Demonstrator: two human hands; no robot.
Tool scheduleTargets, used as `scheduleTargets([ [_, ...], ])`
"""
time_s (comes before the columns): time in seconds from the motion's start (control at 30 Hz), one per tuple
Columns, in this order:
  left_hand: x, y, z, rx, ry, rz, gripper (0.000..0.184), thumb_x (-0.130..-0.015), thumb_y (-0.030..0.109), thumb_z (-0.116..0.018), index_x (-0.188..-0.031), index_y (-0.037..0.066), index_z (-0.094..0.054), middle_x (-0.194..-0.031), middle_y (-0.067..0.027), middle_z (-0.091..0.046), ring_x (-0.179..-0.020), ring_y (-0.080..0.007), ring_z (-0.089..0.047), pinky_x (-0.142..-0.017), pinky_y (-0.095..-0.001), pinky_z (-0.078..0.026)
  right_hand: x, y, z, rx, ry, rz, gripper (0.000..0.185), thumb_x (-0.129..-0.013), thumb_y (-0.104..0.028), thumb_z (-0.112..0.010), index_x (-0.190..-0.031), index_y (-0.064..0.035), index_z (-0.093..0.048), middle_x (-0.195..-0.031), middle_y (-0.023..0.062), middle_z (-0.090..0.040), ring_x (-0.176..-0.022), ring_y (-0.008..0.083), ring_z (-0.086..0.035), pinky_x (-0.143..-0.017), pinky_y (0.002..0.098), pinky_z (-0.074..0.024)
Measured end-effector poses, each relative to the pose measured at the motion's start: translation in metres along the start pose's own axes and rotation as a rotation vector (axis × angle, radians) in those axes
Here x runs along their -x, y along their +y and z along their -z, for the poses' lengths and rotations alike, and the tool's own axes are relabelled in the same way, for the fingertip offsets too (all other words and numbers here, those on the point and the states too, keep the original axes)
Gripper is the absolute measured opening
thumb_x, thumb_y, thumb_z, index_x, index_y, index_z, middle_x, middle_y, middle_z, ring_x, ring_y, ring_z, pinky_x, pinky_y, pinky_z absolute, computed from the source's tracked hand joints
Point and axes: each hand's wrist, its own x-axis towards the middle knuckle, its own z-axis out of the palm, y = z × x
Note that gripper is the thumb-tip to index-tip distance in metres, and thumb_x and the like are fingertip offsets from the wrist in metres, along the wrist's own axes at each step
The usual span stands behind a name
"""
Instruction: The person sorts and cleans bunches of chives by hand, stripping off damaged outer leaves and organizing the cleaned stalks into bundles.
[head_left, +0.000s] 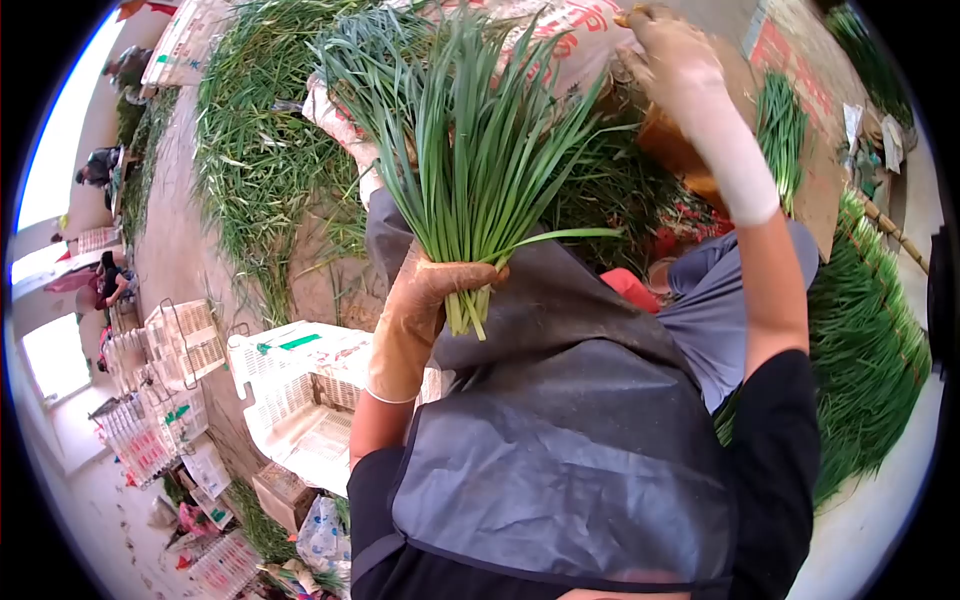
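My left hand, in a stained pale glove, is closed around the lower stalks of a bunch of garlic chives. The leaves fan upward above my lap, the pale cut ends stick out below the fist, and one blade bends off to the right. My right hand, also gloved, is raised at the upper right, apart from the bunch. It is slightly blurred; its fingers look bent and spread, with nothing visible between them. A dark apron covers my lap.
Loose green leaves lie heaped on the left. Neat rows of chives lie at the right, and another bunch rests on a board. A white plastic crate stands by my left elbow. More crates and people are farther left.
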Motion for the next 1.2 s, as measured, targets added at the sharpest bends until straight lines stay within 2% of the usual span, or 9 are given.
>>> scheduleTargets([
  [0.1,-0.012,0.011,-0.006,-0.040,0.010,0.013,0.047,-0.063,0.000,-0.073,-0.108,-0.001,-0.057,-0.091,-0.0097,-0.064,-0.081,-0.0190,-0.063,-0.072,-0.0280,-0.051,0.016,-0.059,0.050,-0.568,0.055,0.217,0.040,-0.082,-0.042,-0.061,-0.102,-0.0074,-0.061,-0.084,0.0109,-0.063,-0.079,0.0290,-0.064,-0.071,0.0422,-0.0503],
  [0.2,-0.015,0.021,-0.025,-0.081,0.013,-0.019,0.052,-0.062,-0.002,-0.070,-0.111,-0.003,-0.055,-0.094,-0.0100,-0.063,-0.081,-0.0199,-0.063,-0.073,-0.0296,-0.051,0.023,-0.086,0.037,-0.467,0.296,0.399,0.046,-0.082,-0.046,-0.061,-0.106,-0.0074,-0.056,-0.083,0.0130,-0.063,-0.080,0.0294,-0.063,-0.070,0.0407,-0.0496],
  [0.43,-0.013,0.039,-0.019,-0.182,0.044,-0.036,0.062,-0.060,-0.006,-0.065,-0.121,-0.003,-0.051,-0.102,-0.0122,-0.062,-0.089,-0.0216,-0.062,-0.078,-0.0303,-0.051,0.058,-0.096,0.036,-0.925,-0.483,-0.120,0.047,-0.078,-0.036,-0.071,-0.113,-0.0083,-0.055,-0.076,0.0092,-0.061,-0.078,0.0281,-0.062,-0.074,0.0372,-0.0475],
  [0.53,-0.016,0.039,-0.020,-0.193,0.029,-0.008,0.070,-0.063,-0.011,-0.070,-0.127,0.002,-0.046,-0.113,-0.0104,-0.059,-0.099,-0.0219,-0.061,-0.083,-0.0331,-0.053,0.061,-0.101,0.025,-0.868,-0.008,0.029,0.037,-0.078,-0.034,-0.070,-0.101,-0.0084,-0.058,-0.080,0.0104,-0.063,-0.079,0.0270,-0.062,-0.076,0.0374,-0.0475],
  [0.63,-0.018,0.038,-0.021,-0.140,0.031,0.020,0.071,-0.063,-0.012,-0.070,-0.128,0.003,-0.045,-0.115,-0.0090,-0.058,-0.102,-0.0212,-0.059,-0.085,-0.0327,-0.052,0.059,-0.104,0.027,-0.780,-0.038,0.054,0.038,-0.078,-0.038,-0.069,-0.101,-0.0094,-0.061,-0.084,0.0119,-0.065,-0.082,0.0280,-0.063,-0.076,0.0376,-0.0479],
  [0.8,-0.023,0.027,-0.024,-0.311,0.006,-0.045,0.070,-0.065,-0.010,-0.072,-0.127,0.009,-0.047,-0.114,-0.0042,-0.058,-0.104,-0.0169,-0.056,-0.088,-0.0301,-0.049,0.047,-0.095,0.045,-0.928,-0.651,-0.265,0.036,-0.073,-0.040,-0.072,-0.091,-0.0102,-0.066,-0.085,0.0109,-0.064,-0.087,0.0291,-0.062,-0.077,0.0392,-0.0468],
  [1.03,-0.029,0.039,-0.037,-0.616,-0.036,-0.170,0.066,-0.065,-0.010,-0.072,-0.124,0.009,-0.050,-0.113,-0.0030,-0.058,-0.102,-0.0138,-0.056,-0.085,-0.0285,-0.049,0.057,-0.109,0.013,-0.715,-0.140,-0.080,0.020,-0.069,-0.029,-0.068,-0.083,-0.0149,-0.068,-0.096,0.0054,-0.058,-0.102,0.0254,-0.053,-0.085,0.0416,-0.0396],
  [1.13,-0.027,0.043,-0.029,-0.708,0.101,-0.033,0.061,-0.061,-0.007,-0.073,-0.118,0.002,-0.054,-0.103,-0.0053,-0.063,-0.092,-0.0146,-0.061,-0.080,-0.0278,-0.050,0.035,-0.079,-0.010,-0.243,0.126,-0.179,0.014,-0.071,-0.025,-0.062,-0.071,-0.0110,-0.063,-0.074,0.0071,-0.061,-0.076,0.0232,-0.061,-0.068,0.0379,-0.0482],
  [1.2,-0.019,0.053,-0.036,-0.535,0.062,0.011,0.060,-0.060,-0.005,-0.075,-0.116,0.003,-0.055,-0.099,-0.0048,-0.065,-0.088,-0.0142,-0.061,-0.076,-0.0269,-0.051,0.021,-0.021,-0.045,-0.106,-0.186,-0.482,0.017,-0.076,-0.027,-0.063,-0.070,-0.0113,-0.063,-0.072,0.0120,-0.064,-0.068,0.0251,-0.064,-0.060,0.0384,-0.0510],
])
